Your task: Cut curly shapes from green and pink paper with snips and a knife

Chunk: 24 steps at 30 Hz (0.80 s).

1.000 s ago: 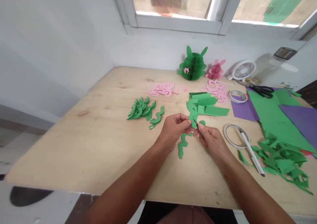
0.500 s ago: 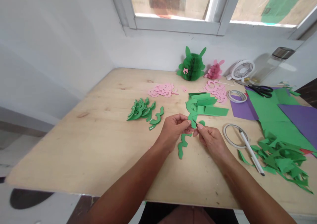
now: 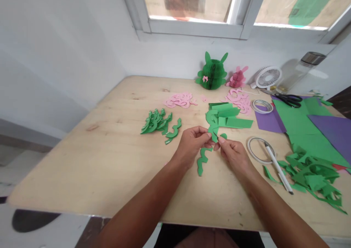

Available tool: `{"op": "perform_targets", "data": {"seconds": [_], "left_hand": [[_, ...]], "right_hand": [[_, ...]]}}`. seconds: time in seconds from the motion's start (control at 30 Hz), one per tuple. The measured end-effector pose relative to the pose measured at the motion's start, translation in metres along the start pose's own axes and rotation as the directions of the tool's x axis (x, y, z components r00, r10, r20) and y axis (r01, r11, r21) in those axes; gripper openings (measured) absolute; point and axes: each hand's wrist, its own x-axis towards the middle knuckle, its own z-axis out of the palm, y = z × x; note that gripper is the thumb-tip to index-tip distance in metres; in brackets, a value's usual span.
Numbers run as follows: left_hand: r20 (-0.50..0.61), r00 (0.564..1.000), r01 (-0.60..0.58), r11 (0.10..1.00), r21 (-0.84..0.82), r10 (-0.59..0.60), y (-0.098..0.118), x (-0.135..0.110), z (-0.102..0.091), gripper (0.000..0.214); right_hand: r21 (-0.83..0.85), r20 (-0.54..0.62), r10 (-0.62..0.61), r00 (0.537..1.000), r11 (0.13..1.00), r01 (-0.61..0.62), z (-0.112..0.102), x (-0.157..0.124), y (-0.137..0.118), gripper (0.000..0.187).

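Note:
My left hand [image 3: 197, 141] pinches a curvy green paper cutout [image 3: 213, 134] just above the table. From the other side, my right hand [image 3: 231, 152] is closed on a thin dark-tipped tool [image 3: 216, 135], its tip against the paper; the fingers hide most of it, so its kind is unclear. Under my hands lies a wavy green paper strip [image 3: 202, 162]. Further left are a pile of wavy green cutouts [image 3: 157, 121] and one separate wavy piece [image 3: 174, 130]. Behind my fingers sit stacked green paper strips [image 3: 236, 122].
To the right lie a tape roll [image 3: 262, 106], a larger ring of tape [image 3: 253, 156], a white pen [image 3: 279, 171], black scissors [image 3: 289, 99] and green scraps [image 3: 315, 176]. A green paper figure [image 3: 213, 74], a pink one [image 3: 238, 78], a fan [image 3: 268, 77] and a bottle [image 3: 297, 72] stand behind.

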Motion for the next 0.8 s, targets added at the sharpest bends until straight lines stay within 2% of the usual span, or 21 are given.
{"op": "perform_targets", "data": {"seconds": [0.8], "left_hand": [[0.007, 1.0, 0.007, 1.0, 0.003, -0.007, 0.0012, 0.0, 0.0, 0.014]], "right_hand": [[-0.005, 0.024, 0.016, 1.0, 1.0, -0.015, 0.0, -0.002, -0.0037, 0.06]]}}
